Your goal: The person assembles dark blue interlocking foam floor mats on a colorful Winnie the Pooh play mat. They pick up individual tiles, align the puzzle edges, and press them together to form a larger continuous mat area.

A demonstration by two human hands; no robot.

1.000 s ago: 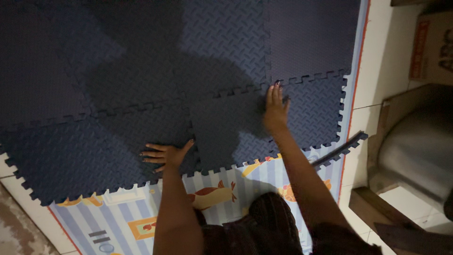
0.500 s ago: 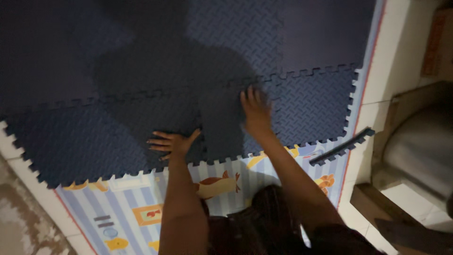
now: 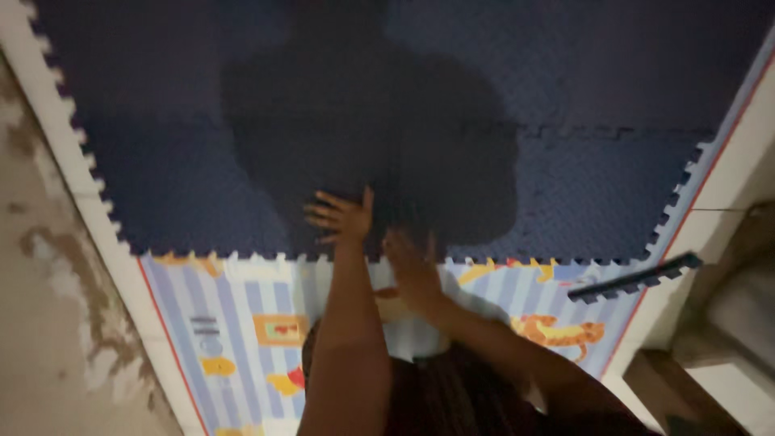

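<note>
Nearest the camera, the person's two forearms reach forward over a striped play mat (image 3: 242,339) printed with cartoon animals, which lies under the dark foam work. The left hand (image 3: 343,216) lies flat with fingers spread on the near edge of the interlocking foam tiles (image 3: 194,194), palm down and pressing rather than gripping. The right hand (image 3: 413,270) sits just behind that toothed edge, over the boundary between foam and striped mat; it is motion-blurred, fingers apparently open, and whether it presses or pinches anything cannot be told. As a judgement, the step in hand is seating the teeth of a joint along this near row — the next move would call for firm downward pressure walked along the seam, keeping the tabs aligned. The toothed near edge runs left to right just beyond the hands, fully exposed, with open striped mat in front of it for shifting sideways. To the right, a loose dark edging strip (image 3: 636,278) lies well apart from the hands, near the red-lined border. Further out the dark tiles spread wide and bare, the person's shadow across them — the left side ends at a pale border strip (image 3: 69,161) against worn flooring (image 3: 40,323).
</note>
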